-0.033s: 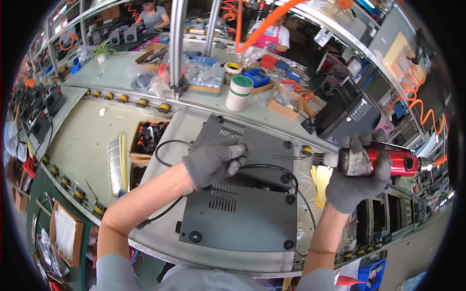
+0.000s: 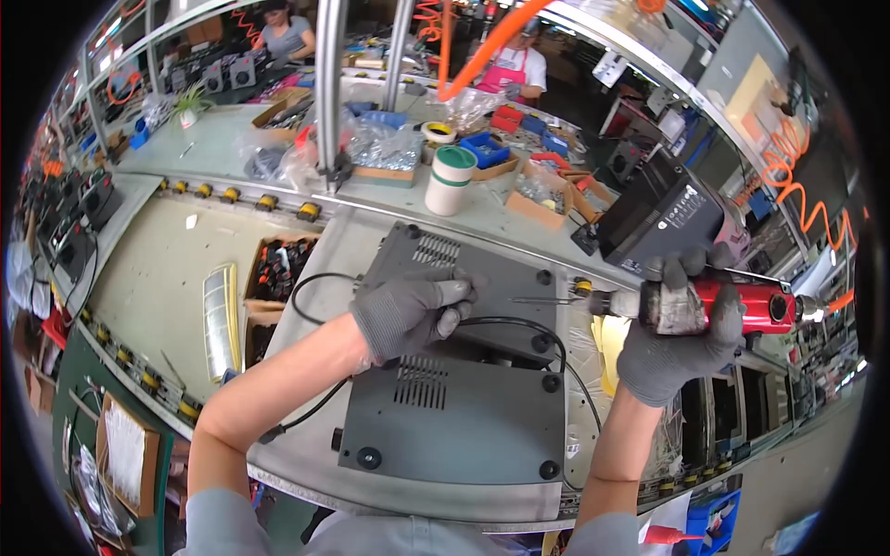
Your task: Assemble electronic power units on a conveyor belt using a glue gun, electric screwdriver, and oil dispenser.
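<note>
My right hand point(image 2: 672, 357), in a grey glove, is wrapped round a red pneumatic screwdriver point(image 2: 762, 308). Its long thin bit point(image 2: 542, 300) points left, toward my left hand point(image 2: 403, 317). That hand, gloved too, has its thumb and fingertips pinched together above the casings; whatever is between them is too small to make out. Below lie two dark grey metal casings, feet upward: a near one point(image 2: 482, 422) and a far one point(image 2: 496, 269). Both have slotted vents and round black feet. A black cable point(image 2: 519, 322) loops across the gap between them.
Yellow-wheeled roller rails point(image 2: 267, 202) border the work surface. Boxes of small parts point(image 2: 281, 267) stand at left. Beyond are a white canister with a green lid point(image 2: 451, 181), blue bins point(image 2: 484, 148) and a black appliance point(image 2: 663, 218). An orange hose point(image 2: 491, 51) hangs overhead. Two people work farther back.
The whole view has shifted very slightly. Both hands keep the same pose, and the screwdriver stays in my right hand.
</note>
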Action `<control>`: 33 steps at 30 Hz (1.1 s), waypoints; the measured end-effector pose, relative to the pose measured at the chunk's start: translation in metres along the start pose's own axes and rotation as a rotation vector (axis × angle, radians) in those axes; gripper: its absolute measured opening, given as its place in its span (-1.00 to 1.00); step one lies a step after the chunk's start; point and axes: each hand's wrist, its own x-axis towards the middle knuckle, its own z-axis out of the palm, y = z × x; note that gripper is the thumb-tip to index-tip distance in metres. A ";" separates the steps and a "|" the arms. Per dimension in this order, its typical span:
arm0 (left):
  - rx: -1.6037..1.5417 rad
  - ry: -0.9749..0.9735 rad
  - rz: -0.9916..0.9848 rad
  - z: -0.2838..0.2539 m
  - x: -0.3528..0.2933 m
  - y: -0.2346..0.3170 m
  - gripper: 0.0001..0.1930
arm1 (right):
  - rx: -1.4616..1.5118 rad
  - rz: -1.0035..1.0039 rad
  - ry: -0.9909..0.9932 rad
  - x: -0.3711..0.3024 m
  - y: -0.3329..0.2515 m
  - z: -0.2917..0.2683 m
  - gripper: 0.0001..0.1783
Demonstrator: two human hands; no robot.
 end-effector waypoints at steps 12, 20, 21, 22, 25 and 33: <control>-0.090 -0.070 -0.133 0.009 0.047 -0.010 -0.81 | -0.102 0.019 0.134 0.010 0.028 -0.032 -0.55; -0.192 -0.182 -0.214 -0.003 0.053 -0.016 -0.73 | -0.106 0.038 0.131 0.008 0.037 -0.039 -0.56; -0.172 -0.158 -0.209 -0.002 0.052 -0.015 -0.72 | -0.107 0.040 0.130 0.008 0.038 -0.038 -0.56; -0.150 -0.132 -0.205 0.000 0.052 -0.016 -0.72 | -0.104 0.051 0.124 0.007 0.037 -0.038 -0.55; -0.117 -0.143 -0.208 0.001 0.052 -0.016 -0.72 | -0.093 0.064 0.088 0.006 0.034 -0.041 -0.56; -0.138 -0.006 -0.200 0.009 0.057 -0.014 -0.74 | -0.207 0.001 0.077 0.007 0.038 -0.035 -0.55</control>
